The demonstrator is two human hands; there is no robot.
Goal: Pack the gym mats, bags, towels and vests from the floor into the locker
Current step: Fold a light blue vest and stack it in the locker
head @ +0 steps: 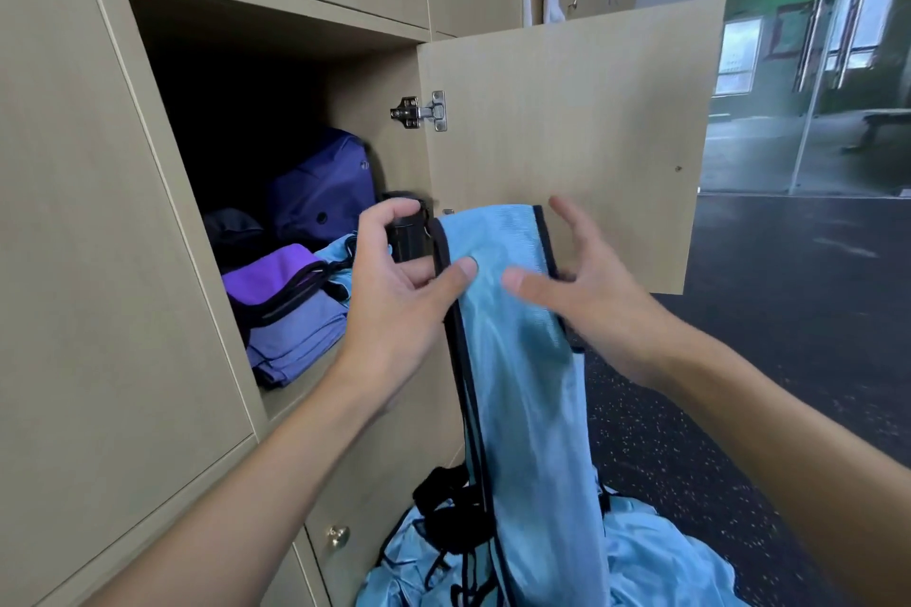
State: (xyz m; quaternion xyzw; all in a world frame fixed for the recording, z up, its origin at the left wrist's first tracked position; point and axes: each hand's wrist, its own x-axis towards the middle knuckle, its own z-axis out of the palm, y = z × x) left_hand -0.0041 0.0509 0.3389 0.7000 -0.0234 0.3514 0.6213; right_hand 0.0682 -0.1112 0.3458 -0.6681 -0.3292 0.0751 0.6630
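A light-blue mesh vest with black trim hangs in front of the open locker. My left hand pinches its black edge between thumb and fingers. My right hand holds the other side, thumb on the front and fingers spread behind the cloth. Inside the locker lie a purple bag, a darker purple bag behind it, a black item and a black rolled mat at the right. More blue vests are heaped on the floor below.
The locker door stands open to the right, just behind my hands. Shut locker doors surround the opening, one with a brass knob below. Dark speckled floor stretches to the right toward glass doors.
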